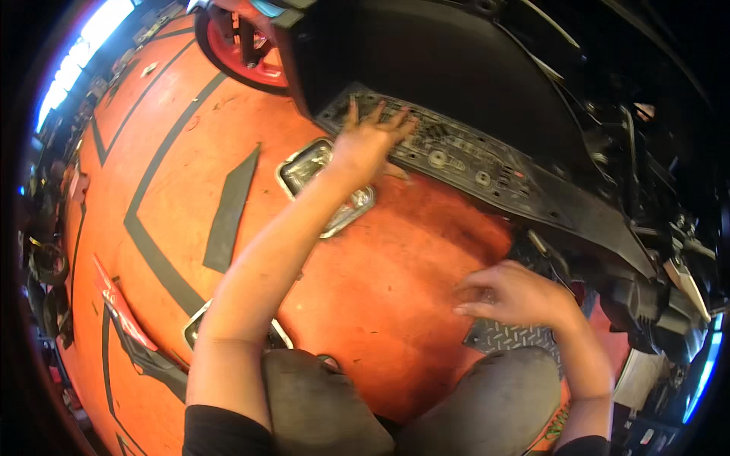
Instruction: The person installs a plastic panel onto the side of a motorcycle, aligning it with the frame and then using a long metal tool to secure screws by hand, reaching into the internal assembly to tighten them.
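While holding the left hand (pixel 370 144) out at the far side, spreads its fingers wide over the left end of a long black footboard (pixel 471 159) patterned with raised round shapes. Shows the back of that hand, a little blurred, with fingertips directed to the far side; hard to say how firmly pressing. Holds the right hand (pixel 517 292) nearer and to the right, fingers loosely curled, with a gap between thumb and fingers and nothing seen in it. Just to the near side of this hand, shows a grey tread plate (pixel 506 334), partly hidden by the right knee (pixel 487 403).

Beyond the footboard, which slants from far left to near right, shows a large black panel (pixel 433 53), with a red-rimmed wheel (pixel 265 72) to its left. Under the left forearm, shows a shiny metal tray (pixel 301 161), partly covered, on the orange floor (pixel 357 296); nearer, shows a second tray (pixel 195 319), mostly hidden by the same forearm. Left of the shiny tray, shows a flat dark grey strip (pixel 230 216); farther left and nearer, shows a red-and-black part (pixel 125 315), also on the floor.
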`<action>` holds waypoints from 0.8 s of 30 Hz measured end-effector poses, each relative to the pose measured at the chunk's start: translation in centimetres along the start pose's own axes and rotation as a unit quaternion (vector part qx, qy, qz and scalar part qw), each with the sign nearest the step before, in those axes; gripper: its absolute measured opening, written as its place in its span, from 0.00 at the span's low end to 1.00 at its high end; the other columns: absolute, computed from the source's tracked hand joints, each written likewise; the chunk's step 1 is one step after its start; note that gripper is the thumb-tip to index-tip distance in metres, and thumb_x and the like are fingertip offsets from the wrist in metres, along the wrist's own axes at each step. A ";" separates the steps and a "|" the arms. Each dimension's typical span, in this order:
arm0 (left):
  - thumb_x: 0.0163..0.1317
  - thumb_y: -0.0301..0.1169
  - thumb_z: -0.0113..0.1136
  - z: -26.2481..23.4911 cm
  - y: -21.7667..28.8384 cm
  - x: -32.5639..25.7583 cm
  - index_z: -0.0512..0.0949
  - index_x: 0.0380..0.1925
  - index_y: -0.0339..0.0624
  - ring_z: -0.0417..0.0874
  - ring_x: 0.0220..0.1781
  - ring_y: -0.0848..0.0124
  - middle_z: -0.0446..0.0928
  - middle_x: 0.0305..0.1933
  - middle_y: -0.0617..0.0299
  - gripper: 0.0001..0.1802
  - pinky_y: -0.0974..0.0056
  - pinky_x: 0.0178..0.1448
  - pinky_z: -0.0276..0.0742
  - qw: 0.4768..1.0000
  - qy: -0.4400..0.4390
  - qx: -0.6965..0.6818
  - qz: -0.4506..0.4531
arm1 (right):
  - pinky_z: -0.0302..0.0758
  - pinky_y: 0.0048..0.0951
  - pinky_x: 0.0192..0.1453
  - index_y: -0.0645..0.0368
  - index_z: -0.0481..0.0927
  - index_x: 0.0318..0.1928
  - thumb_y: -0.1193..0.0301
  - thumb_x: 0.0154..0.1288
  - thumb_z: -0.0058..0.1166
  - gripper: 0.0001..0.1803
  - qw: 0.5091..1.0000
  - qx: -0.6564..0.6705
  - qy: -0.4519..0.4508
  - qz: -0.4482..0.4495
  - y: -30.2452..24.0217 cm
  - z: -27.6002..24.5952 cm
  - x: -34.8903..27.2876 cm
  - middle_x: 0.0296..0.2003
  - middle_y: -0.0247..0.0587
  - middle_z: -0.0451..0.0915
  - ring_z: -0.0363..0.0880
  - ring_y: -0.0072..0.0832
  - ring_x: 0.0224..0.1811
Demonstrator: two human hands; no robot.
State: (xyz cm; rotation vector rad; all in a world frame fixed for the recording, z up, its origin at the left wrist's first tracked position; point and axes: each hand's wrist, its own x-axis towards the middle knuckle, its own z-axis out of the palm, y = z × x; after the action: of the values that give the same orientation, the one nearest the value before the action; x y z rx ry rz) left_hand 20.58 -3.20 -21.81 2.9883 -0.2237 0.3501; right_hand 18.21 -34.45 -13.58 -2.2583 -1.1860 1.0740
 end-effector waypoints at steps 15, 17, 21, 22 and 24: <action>0.70 0.40 0.57 -4.5 -7.6 -36.9 0.76 0.54 0.27 0.83 0.54 0.51 0.82 0.50 0.39 0.25 0.53 0.56 0.76 0.859 0.007 -0.096 -0.503 | 0.78 0.48 0.53 0.64 0.78 0.50 0.60 0.66 0.58 0.21 0.948 -0.258 -0.183 -0.043 -1.6 13.0 17.4 0.42 0.61 0.83 0.81 0.53 0.49; 0.69 0.40 0.56 -3.4 -7.3 -46.5 0.78 0.53 0.27 0.81 0.55 0.45 0.80 0.50 0.36 0.24 0.51 0.58 0.76 0.803 -0.058 -0.023 -0.593 | 0.78 0.48 0.53 0.66 0.77 0.52 0.59 0.66 0.57 0.23 0.967 -0.174 -0.175 -0.059 -3.2 17.2 19.6 0.42 0.62 0.83 0.81 0.55 0.49; 0.69 0.52 0.51 -5.0 -5.1 -54.3 0.76 0.54 0.30 0.78 0.58 0.40 0.78 0.53 0.34 0.32 0.45 0.62 0.73 0.671 -0.191 -0.049 -0.715 | 0.78 0.52 0.50 0.69 0.74 0.51 0.59 0.67 0.56 0.24 0.985 0.049 -0.143 -0.085 -7.1 28.8 21.9 0.39 0.64 0.82 0.82 0.60 0.43; 0.69 0.53 0.50 -4.5 -5.3 -56.4 0.75 0.55 0.29 0.78 0.58 0.40 0.78 0.54 0.34 0.34 0.45 0.62 0.73 0.640 -0.186 -0.023 -0.745 | 0.78 0.53 0.48 0.70 0.74 0.48 0.59 0.67 0.56 0.23 0.979 0.117 -0.146 -0.081 -7.6 31.8 22.1 0.38 0.65 0.82 0.81 0.61 0.41; 0.69 0.55 0.50 -4.6 -4.9 -60.4 0.72 0.58 0.28 0.78 0.59 0.40 0.77 0.55 0.33 0.36 0.45 0.63 0.73 0.591 -0.230 -0.047 -0.772 | 0.78 0.53 0.47 0.69 0.73 0.46 0.60 0.67 0.56 0.21 0.984 0.068 -0.146 -0.077 -9.2 35.8 21.6 0.37 0.65 0.81 0.81 0.61 0.40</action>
State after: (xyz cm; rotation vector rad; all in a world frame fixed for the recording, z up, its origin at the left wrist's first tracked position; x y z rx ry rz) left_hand -37.73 10.17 -32.27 1.9056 2.0033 -0.6016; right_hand -6.50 -12.33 -40.62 -1.9184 -1.3293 1.4122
